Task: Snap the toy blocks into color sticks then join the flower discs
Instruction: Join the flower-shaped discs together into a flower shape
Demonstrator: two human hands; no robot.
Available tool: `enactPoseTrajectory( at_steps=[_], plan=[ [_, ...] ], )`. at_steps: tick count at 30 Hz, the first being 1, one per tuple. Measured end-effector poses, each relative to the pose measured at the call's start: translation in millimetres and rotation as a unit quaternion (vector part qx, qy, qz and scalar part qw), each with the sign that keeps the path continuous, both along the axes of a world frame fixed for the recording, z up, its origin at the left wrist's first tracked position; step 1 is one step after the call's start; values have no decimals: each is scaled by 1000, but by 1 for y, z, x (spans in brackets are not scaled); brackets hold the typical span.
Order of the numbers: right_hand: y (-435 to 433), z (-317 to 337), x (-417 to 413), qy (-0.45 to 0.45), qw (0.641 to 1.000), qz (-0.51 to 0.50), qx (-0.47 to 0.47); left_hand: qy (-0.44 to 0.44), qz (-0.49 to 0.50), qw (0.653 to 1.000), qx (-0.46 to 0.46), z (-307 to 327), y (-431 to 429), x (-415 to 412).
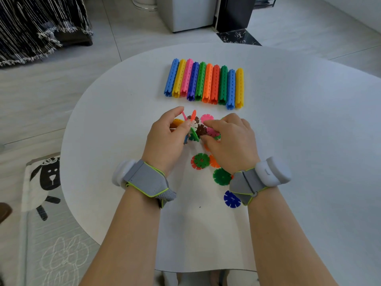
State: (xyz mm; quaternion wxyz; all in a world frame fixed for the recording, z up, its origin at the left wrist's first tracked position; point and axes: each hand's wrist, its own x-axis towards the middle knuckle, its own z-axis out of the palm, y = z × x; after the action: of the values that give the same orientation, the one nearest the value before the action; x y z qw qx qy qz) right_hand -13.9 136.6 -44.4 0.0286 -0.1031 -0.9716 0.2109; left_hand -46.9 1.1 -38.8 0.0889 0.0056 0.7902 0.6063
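Several colour sticks (204,83) lie side by side in a row at the far middle of the white table (309,141). My left hand (167,137) grips a cluster of joined flower discs (192,124), with orange, white, pink and green pieces showing. My right hand (228,139) reaches over the loose discs, and its fingertips pinch a disc beside a brown one (201,130). Loose discs lie near my wrists: a green one over red (201,161), a green one (221,176) and a blue one (232,199). A pink disc (206,117) lies beyond my fingers.
The round table's edge curves close on the left, above a play mat with a sheep picture (47,178). A white cabinet (191,11) and a dark panel (235,13) stand on the floor beyond the table. Fringed dark fabric (41,27) hangs at the far left.
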Motion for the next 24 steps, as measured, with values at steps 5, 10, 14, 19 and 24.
enactPoseTrajectory(
  at_steps=[5, 10, 14, 19, 24],
  plan=[
    [-10, -2, -3, 4, 999, -21, 38, -7, -9, 1000, -5, 2, -4, 1],
    [-10, -4, -7, 4, 999, -33, 31, -6, -9, 1000, -10, 2, -6, 2],
    [-5, -6, -4, 49, 998, -18, 36, -12, -23, 1000, 8, 3, -6, 3],
    [3, -7, -3, 206, 977, -38, -30, -11, -20, 1000, 8, 4, -6, 2],
    [1, 8, 7, 181, 962, 0, -203, -28, 1, 999, 29, 4, -3, 0]
  ],
)
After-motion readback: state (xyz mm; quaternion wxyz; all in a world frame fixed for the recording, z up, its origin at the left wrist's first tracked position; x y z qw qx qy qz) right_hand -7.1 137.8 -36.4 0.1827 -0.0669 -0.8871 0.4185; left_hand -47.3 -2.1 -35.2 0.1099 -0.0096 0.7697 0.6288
